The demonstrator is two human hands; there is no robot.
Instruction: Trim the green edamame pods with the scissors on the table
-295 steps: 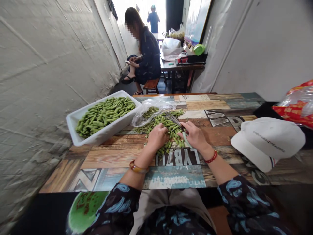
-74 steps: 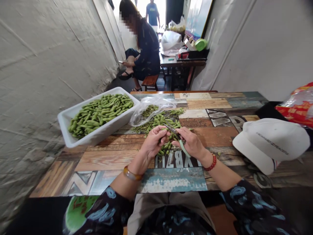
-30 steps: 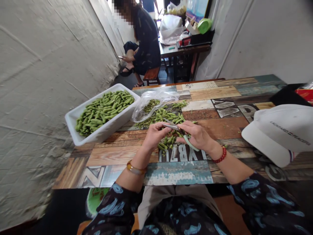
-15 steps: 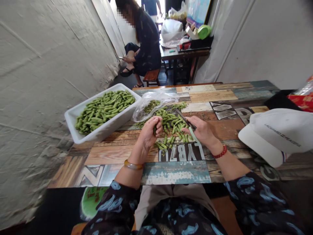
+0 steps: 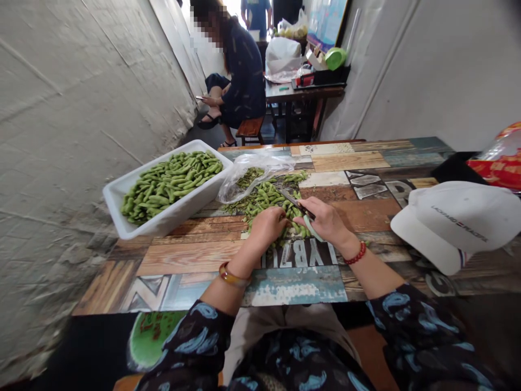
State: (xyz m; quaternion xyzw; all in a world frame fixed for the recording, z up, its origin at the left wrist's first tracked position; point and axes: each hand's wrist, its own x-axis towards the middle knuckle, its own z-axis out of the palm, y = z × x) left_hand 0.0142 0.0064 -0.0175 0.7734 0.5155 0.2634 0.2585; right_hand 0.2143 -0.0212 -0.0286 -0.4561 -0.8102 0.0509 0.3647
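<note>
A loose pile of green edamame pods (image 5: 264,196) lies on the wood-patterned table (image 5: 179,258). At the pile's near side is my left hand (image 5: 268,224), its fingers curled and pinched together among the pods; what sits between the fingertips is hidden. My right hand (image 5: 325,218) is closed around scissors (image 5: 312,227) with pale green handles, the dark blades pointing away and left over the pile. To the left, a white plastic tub (image 5: 163,231) holds a heap of edamame pods. Behind the pile, a clear plastic bag (image 5: 260,162) lies beside stems and trimmings (image 5: 249,176).
A white cap (image 5: 456,217) lies on the right of the table, near a red package (image 5: 496,165). Ahead, a person (image 5: 244,70) sits on a wooden stool by a cluttered second table (image 5: 309,93); another person stands farther back. A wall runs along the left.
My left hand has moved right and down to the pods, its fingers turning from a raised fist to a pinch there. My right hand keeps the scissors, slightly further left.
</note>
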